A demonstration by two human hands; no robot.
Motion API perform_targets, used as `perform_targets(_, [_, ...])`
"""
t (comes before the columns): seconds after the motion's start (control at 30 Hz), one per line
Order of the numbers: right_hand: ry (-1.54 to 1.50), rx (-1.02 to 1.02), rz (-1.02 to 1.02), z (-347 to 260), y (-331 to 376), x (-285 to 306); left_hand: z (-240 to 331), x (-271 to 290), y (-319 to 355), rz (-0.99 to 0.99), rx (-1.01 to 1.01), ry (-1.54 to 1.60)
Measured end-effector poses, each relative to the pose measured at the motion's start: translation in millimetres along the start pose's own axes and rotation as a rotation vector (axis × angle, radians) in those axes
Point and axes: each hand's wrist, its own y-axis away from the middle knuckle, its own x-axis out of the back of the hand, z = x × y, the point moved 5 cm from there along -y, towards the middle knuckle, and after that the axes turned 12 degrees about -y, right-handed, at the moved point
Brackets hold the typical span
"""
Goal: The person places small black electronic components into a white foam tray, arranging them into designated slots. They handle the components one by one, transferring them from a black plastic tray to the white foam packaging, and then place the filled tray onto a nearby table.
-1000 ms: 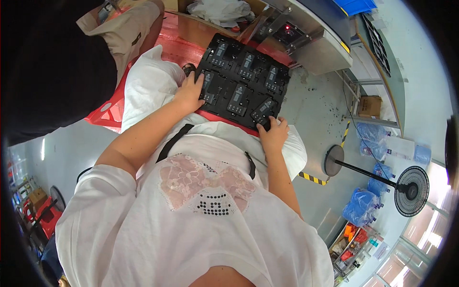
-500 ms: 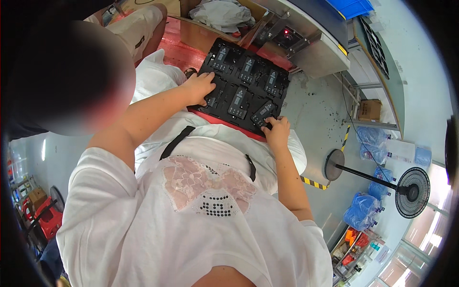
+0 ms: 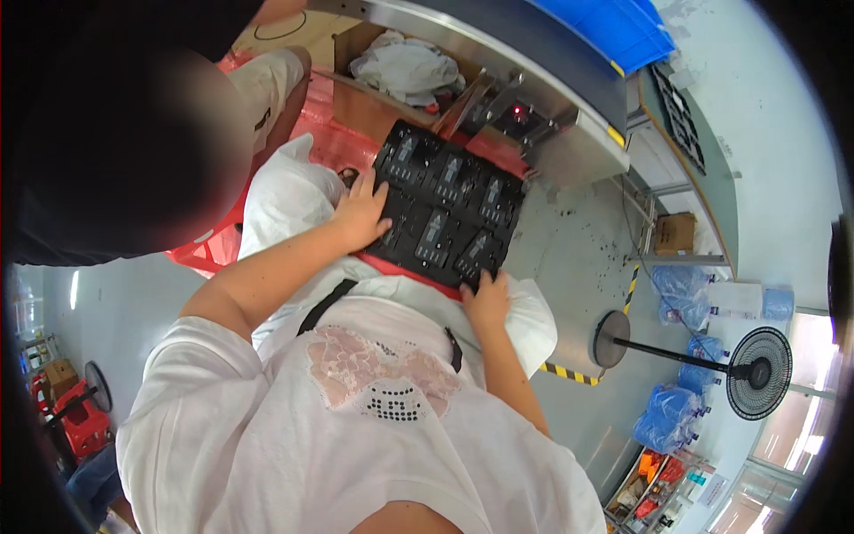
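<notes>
A black tray (image 3: 411, 206) lies across my lap, holding several flat black rectangular pieces with pale printed marks. Fingers spread, my left hand (image 3: 360, 216) rests open against the tray's left edge. At the near right corner sits one black rectangular piece (image 3: 478, 253), slightly slanted compared with its neighbours. My right hand (image 3: 486, 298) touches the near edge by this piece with its fingertips, thumb and fingers apart. A strip of red material (image 3: 409, 270) shows beneath the tray's near edge.
Beyond the tray stand an open cardboard box (image 3: 360, 98) with white plastic and a metal-framed machine (image 3: 578, 147) with a red light. Another person's leg (image 3: 271, 84) is close on the left. A standing fan (image 3: 759, 369) and wrapped water bottles (image 3: 667, 414) stand right.
The near right piece, tilted and held by my right hand before, now lies flatter in the tray. My right hand has drawn back to the near edge. My left fingers have spread.
</notes>
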Motion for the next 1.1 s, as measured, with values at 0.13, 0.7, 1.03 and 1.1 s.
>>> perform_targets(0.13, [0.050, -0.038, -0.165, -9, 4, 12, 17, -8, 1, -0.141, -0.144, -0.048])
perform_targets(0.7, [-1.180, 0.112, 0.546, -50, -167, 271, -18, -15, -59, 0.056, 0.438, 0.324])
perform_targets(1.03, [-1.246, -0.580, 0.862, 174, -333, 347, -36, -47, -72, 0.084, 0.510, 0.342])
perform_targets(1.1, [-1.309, -0.635, 0.791, 180, -366, 356, -32, -44, -69, 0.025, 0.575, 0.235])
